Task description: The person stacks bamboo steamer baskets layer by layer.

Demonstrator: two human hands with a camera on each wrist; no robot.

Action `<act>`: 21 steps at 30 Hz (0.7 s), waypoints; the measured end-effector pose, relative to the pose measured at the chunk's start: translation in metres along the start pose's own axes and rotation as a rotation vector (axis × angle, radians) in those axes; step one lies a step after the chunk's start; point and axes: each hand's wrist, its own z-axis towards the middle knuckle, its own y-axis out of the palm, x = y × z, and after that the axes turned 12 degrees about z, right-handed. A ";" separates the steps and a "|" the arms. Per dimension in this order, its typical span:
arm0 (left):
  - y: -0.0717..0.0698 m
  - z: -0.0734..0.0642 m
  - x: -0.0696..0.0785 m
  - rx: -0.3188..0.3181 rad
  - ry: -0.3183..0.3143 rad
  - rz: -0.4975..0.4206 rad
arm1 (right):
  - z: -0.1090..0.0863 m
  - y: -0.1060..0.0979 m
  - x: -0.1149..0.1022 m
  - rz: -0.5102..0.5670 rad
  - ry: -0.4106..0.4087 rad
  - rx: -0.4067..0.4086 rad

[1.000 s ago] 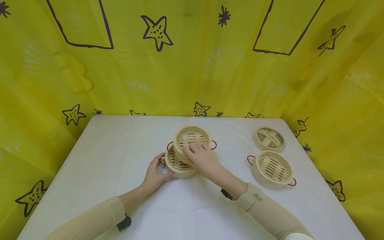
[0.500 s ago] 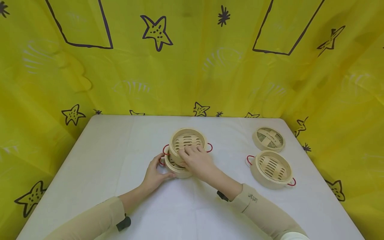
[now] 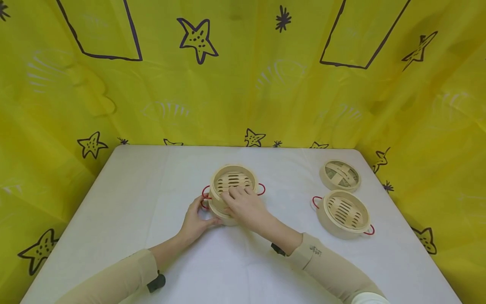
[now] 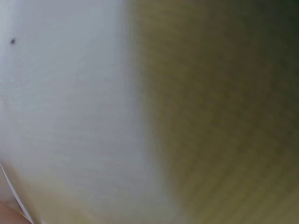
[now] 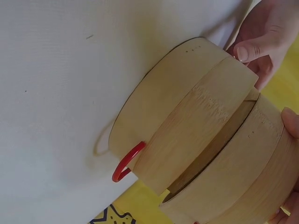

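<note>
Misalignment looks like the main danger: the upper basket, its near wall gripped by the right hand, is over the lower basket, and the right wrist view shows an open gap between them. Brought down askew, it could catch on the rim and tip. The left hand clasps the lower basket on the desk; should that slacken, the base might slide. The upper red handle, close above the left fingers, could nip them.
</note>
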 end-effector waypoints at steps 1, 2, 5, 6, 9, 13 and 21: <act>0.000 0.000 0.000 0.001 0.001 -0.001 | 0.000 0.000 0.000 0.004 -0.001 0.003; 0.000 0.000 0.000 0.004 0.006 0.000 | 0.001 0.001 -0.001 0.006 -0.003 0.008; 0.000 0.000 0.000 0.014 0.039 -0.004 | 0.002 0.001 -0.002 0.010 -0.003 0.015; 0.000 -0.001 0.001 0.017 0.048 -0.013 | 0.002 0.001 -0.002 0.007 -0.003 0.016; -0.007 -0.006 0.017 0.015 0.067 -0.029 | 0.003 0.001 -0.003 0.000 -0.003 0.017; -0.006 -0.006 0.016 0.017 0.072 -0.042 | 0.003 0.003 -0.004 -0.005 -0.010 0.031; 0.001 0.000 -0.003 0.035 0.088 -0.045 | 0.003 0.007 -0.009 -0.033 -0.022 0.071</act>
